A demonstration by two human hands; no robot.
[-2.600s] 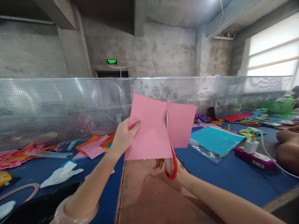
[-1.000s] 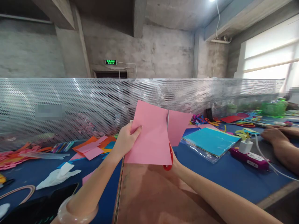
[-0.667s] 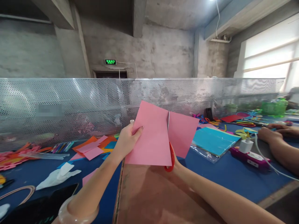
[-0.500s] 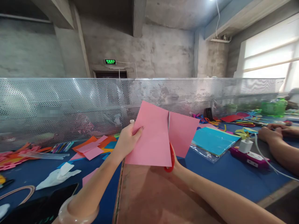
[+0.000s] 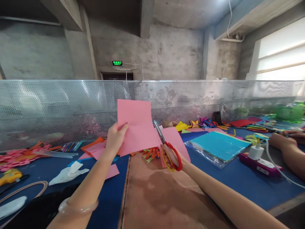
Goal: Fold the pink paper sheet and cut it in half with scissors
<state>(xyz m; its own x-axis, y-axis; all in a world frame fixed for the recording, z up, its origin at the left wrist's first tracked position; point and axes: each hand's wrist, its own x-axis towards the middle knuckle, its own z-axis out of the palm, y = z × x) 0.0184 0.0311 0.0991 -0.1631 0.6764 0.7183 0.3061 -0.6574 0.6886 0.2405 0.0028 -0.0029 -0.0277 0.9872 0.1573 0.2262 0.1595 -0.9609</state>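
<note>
Here, going left to right, the left hand pinches the upper pink sheet by its left edge and holds it up above the bench. Just right of it, the right hand has its fingers closed through the red handles of the scissors, blades pointing up-left beside a second pink piece. Judging from this, a clean cut wants the sheet held taut, with the blades fed straight and steadily.
</note>
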